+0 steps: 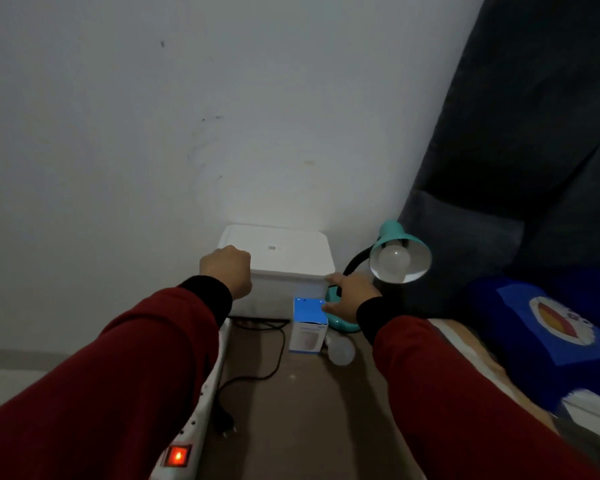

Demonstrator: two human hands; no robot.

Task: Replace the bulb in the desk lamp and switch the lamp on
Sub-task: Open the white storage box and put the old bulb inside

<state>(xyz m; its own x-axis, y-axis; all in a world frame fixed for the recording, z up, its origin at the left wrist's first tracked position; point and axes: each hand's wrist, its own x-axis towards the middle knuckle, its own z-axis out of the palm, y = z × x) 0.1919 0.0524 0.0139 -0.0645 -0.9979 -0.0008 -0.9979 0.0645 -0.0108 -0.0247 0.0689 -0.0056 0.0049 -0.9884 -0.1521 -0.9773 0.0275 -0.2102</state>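
A teal desk lamp [400,252] stands at the right of a white plastic box [284,252], its shade facing me with an unlit white bulb [394,259] screwed in. Its teal base [340,322] lies partly under my right hand [352,301], which rests spread over it, thumb by the box corner. A second white bulb [340,349] lies on the brown surface beside a blue-and-white bulb carton [309,323]. My left hand [227,270] is a closed fist against the box's left front edge. The lamp's black plug [227,424] lies loose by the power strip.
A white power strip [187,441] with a glowing red switch runs along the left edge. A black cord [267,372] loops across the brown surface. A dark curtain [516,168] hangs at the right, above a blue cartoon-print cloth [551,327]. The white wall stands behind.
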